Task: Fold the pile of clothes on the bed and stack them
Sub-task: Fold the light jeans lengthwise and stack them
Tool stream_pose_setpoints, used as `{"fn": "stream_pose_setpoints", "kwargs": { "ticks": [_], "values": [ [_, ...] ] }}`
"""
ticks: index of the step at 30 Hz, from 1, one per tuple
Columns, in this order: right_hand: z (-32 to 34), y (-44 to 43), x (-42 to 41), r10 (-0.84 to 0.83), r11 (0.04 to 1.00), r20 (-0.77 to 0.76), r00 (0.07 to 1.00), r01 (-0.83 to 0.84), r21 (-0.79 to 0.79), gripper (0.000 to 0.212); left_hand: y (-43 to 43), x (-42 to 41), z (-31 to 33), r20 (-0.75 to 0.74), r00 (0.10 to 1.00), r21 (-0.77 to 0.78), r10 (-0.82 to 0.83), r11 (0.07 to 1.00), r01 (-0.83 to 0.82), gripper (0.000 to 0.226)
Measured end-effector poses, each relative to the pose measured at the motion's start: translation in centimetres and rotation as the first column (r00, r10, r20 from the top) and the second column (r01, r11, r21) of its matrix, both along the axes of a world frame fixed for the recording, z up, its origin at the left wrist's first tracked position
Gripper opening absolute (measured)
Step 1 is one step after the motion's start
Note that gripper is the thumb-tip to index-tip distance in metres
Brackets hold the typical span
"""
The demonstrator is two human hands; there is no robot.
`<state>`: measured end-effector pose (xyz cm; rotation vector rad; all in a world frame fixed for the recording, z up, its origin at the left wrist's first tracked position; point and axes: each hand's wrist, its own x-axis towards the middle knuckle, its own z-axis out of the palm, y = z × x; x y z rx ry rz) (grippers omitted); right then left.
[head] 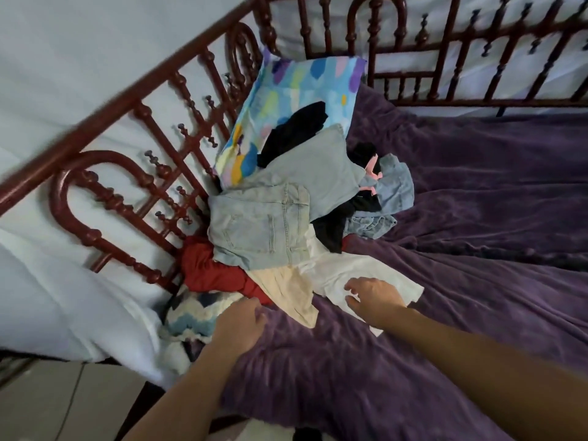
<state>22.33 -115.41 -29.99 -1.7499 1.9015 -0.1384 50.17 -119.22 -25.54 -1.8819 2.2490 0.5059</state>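
A loose pile of clothes lies on the purple bedspread [445,313] near the bed's left rail. On top are light blue jeans [261,224] and a pale grey-blue garment [318,176], with black pieces [296,128] and a red garment [206,272] around them. A cream garment [292,291] and a white garment [337,272] spread out at the front of the pile. My right hand [375,297] hovers over the white garment, fingers apart and curled. My left hand [238,326] rests on the bedspread beside the cream garment and holds nothing.
A colourful patterned pillow [286,100] leans at the bed's far corner. Dark red wooden rails [152,128] run along the left and back. A blue-and-white knitted item [191,316] lies by the left rail. White fabric [63,297] hangs outside the rail.
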Motion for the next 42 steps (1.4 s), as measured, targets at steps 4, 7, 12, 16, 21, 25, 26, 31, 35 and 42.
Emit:
{"fn": "stream_pose_setpoints", "kwargs": {
  "ticks": [4, 7, 12, 16, 21, 25, 26, 31, 35, 42],
  "values": [
    [-2.9, -5.8, 3.2, -0.158, 0.984, 0.000, 0.987, 0.157, 0.083, 0.033, -9.6, 2.5, -3.8, -0.015, 0.991, 0.034, -0.133, 0.990, 0.133, 0.017],
    [-6.0, -10.7, 5.8, -0.255, 0.954, 0.004, 0.967, 0.251, 0.165, 0.033, -17.3, 3.6, -6.5, -0.009, 0.971, 0.011, -0.241, 0.970, 0.241, 0.022],
    [-11.8, -18.7, 8.8, -0.506, 0.833, 0.065, 0.860, 0.468, 0.296, 0.037, -29.7, 3.3, -10.9, 0.076, 0.932, -0.064, -0.356, 0.931, 0.360, 0.033],
    [-16.6, -23.5, 9.5, -0.681, 0.711, 0.092, 0.726, 0.627, 0.318, 0.059, -38.6, 1.1, -13.7, 0.044, 0.928, -0.230, -0.370, 0.900, 0.370, 0.040],
    [-20.0, -25.8, 11.6, -0.885, 0.465, 0.227, 0.407, 0.747, 0.476, 0.069, -44.9, -0.8, -16.9, 0.090, 0.931, -0.120, -0.353, 0.925, 0.362, 0.065],
    [-18.7, -23.3, 13.4, -0.853, 0.517, 0.262, 0.451, 0.799, 0.308, 0.023, -41.9, -1.2, -16.1, 0.004, 0.955, -0.275, -0.296, 0.918, 0.285, 0.040],
    [-18.1, -22.2, 13.7, -0.839, 0.535, 0.282, 0.465, 0.801, 0.269, 0.017, -40.8, -1.0, -15.8, -0.037, 0.952, -0.306, -0.303, 0.911, 0.278, 0.030],
    [-13.5, -15.8, 14.1, -0.702, 0.699, 0.163, 0.694, 0.714, -0.031, 0.020, -33.4, 3.1, -13.8, -0.129, 0.883, -0.237, -0.451, 0.879, 0.414, 0.016],
    [-9.0, -11.8, 16.2, -0.460, 0.833, 0.126, 0.879, 0.477, -0.281, 0.027, -28.1, 7.2, -13.2, -0.039, 0.850, -0.143, -0.525, 0.845, 0.516, 0.011],
    [-5.8, -4.3, 21.5, -0.315, 0.904, 0.146, 0.938, 0.344, -0.256, 0.017, -26.0, 4.5, -10.5, -0.116, 0.877, -0.085, -0.467, 0.884, 0.459, 0.051]
  ]
}}
